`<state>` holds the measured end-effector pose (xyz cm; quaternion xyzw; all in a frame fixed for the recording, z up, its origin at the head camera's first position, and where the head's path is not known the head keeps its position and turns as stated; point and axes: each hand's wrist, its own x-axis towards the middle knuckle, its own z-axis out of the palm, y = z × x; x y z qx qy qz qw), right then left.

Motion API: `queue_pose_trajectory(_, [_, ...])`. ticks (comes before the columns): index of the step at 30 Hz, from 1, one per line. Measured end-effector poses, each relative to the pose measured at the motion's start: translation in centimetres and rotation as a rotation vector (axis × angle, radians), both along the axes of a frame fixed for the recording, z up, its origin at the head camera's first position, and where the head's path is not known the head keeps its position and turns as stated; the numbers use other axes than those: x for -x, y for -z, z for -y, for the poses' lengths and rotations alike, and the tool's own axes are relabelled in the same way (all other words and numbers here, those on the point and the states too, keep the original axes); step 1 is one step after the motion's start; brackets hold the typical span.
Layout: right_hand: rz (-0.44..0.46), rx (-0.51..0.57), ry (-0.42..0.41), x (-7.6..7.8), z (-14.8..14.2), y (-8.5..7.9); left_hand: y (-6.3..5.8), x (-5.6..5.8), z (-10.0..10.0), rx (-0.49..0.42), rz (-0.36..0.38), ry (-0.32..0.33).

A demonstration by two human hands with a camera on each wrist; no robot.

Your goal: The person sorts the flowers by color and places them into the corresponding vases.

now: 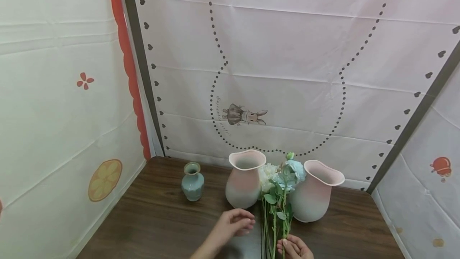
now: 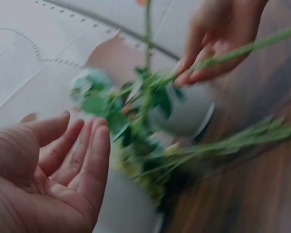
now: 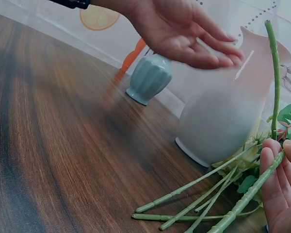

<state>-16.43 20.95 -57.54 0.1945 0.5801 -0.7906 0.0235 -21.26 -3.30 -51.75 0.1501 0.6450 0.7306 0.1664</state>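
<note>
In the head view my right hand (image 1: 294,248) pinches a green stem of the light blue artificial flower (image 1: 296,170) between thumb and fingertips. Its pinched stem (image 3: 252,190) slants past the fingers in the right wrist view, with a second green stem (image 3: 274,77) standing up beside it. My left hand (image 1: 235,224) hovers left of the stems, palm inward, fingers gently bent and holding nothing. White flowers (image 1: 266,177) lie between the two pink-and-white vases, their loose stems (image 3: 189,195) spread on the table. The left wrist view is blurred.
Behind my left hand stands one pink-and-white vase (image 1: 241,189); a matching vase (image 1: 312,201) stands right of the flowers. A small teal vase (image 1: 193,186) is farther left on the dark wood table (image 1: 154,219). Printed cloth (image 1: 287,51) hangs behind.
</note>
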Motion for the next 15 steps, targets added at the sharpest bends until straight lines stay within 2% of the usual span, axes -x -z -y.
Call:
queue_pose_trajectory(3, [0.0, -0.015, -0.002, 0.0, 0.0, 0.0, 0.8, -0.7, -1.7, -0.004, 0.113, 0.035])
queue_pose_trajectory(6, [0.001, -0.034, -0.008, 0.1, -0.1, -0.1, 1.4, -1.4, -3.3, 0.035, 0.214, 0.056])
queue_pose_trajectory(9, [0.005, -0.037, -0.016, 0.0, -0.2, -0.2, 1.6, -2.1, -4.5, 0.079, 0.283, 0.077])
queue_pose_trajectory(11, [0.013, -0.046, -0.022, -0.1, -0.3, -0.1, 1.5, -2.5, -5.2, 0.081, 0.313, 0.098])
queue_pose_trajectory(15, [0.026, -0.072, -0.025, -0.2, -0.3, -0.2, 1.4, -2.9, -5.9, 0.023, 0.336, 0.135])
